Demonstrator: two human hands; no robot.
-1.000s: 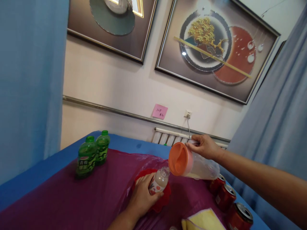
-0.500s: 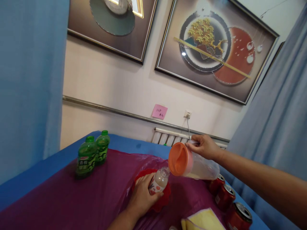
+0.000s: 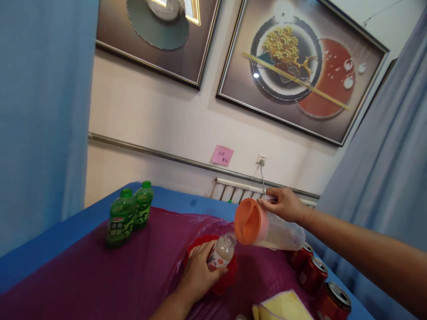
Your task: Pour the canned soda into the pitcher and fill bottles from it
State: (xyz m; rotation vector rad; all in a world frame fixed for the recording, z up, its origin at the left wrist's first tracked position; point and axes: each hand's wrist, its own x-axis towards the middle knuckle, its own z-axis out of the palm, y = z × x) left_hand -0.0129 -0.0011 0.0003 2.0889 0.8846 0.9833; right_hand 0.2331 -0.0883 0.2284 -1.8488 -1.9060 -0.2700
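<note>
My left hand [image 3: 200,271] is wrapped around a small clear bottle [image 3: 224,251] with a red-and-white label, its mouth uncapped and leaning right. Under and behind the bottle lies a red scalloped dish [image 3: 230,281]. My right hand [image 3: 283,204] grips the handle of a clear plastic pitcher [image 3: 285,233] with an orange lid [image 3: 251,222]. The pitcher is tipped on its side, its lid facing left, with pale cloudy liquid inside. The lid's edge is close to the bottle's mouth; whether liquid is flowing between them I cannot tell.
Two green bottles [image 3: 122,218] stand at the left on a purple plastic sheet [image 3: 100,280] over a blue-covered table [image 3: 43,240]. Several red cans [image 3: 313,274] line the right edge, near a folded yellow cloth [image 3: 283,306]. Behind are a wall rail [image 3: 156,154] and a radiator [image 3: 235,190].
</note>
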